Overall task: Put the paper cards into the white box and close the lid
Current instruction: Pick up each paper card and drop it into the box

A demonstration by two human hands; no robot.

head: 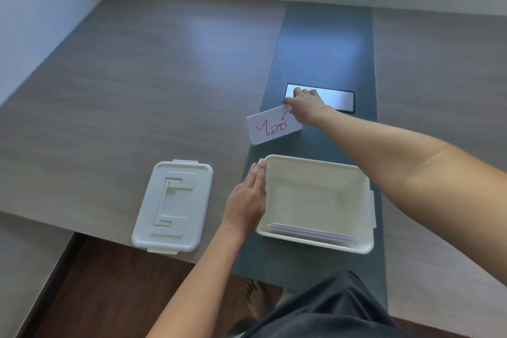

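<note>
The white box (365, 195) stands open on the dark green strip near the table's front edge. Several paper cards (312, 234) lean against its near wall inside. My left hand (248, 195) lies flat against the box's left wall, fingers together and straight, holding nothing. A white paper card with red writing (271, 127) stands tilted just beyond the box. My right hand (303, 104) pinches that card's top right corner. The white lid (172, 206) lies flat on the wood table to the left of the box.
A black phone (337, 99) with a bright screen lies on the green strip (326, 44) behind my right hand. The table's front edge (109, 239) runs just below the lid; wood floor and my bare foot (258, 299) show beneath it.
</note>
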